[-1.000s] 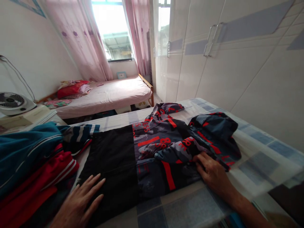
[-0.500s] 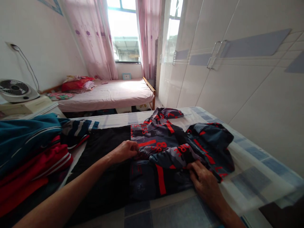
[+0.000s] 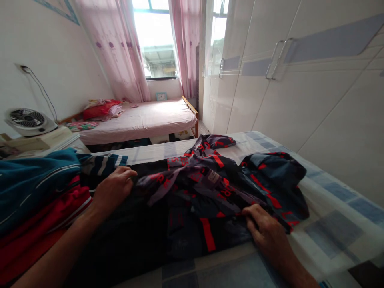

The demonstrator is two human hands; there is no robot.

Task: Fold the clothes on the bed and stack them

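Head view: your left hand (image 3: 117, 185) is pinching and straightening the previously bunched sleeve (image 3: 163, 182) while your right hand (image 3: 265, 228) is grasping the jacket (image 3: 207, 234).

The left forearm (image 3: 67, 244) is extended diagonally forward, and the fingers (image 3: 129, 173) of the left hand (image 3: 114, 187) are curled inward. The right hand (image 3: 265, 226) is held palm-down, well apart, its fingers bent.

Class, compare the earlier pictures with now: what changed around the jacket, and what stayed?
The left hand, first flat on the black lower part of the jacket, took hold of the sleeve and drew it leftward over that part. The right hand stays by the sleeve's other end; the hood and clothes pile lie as before.
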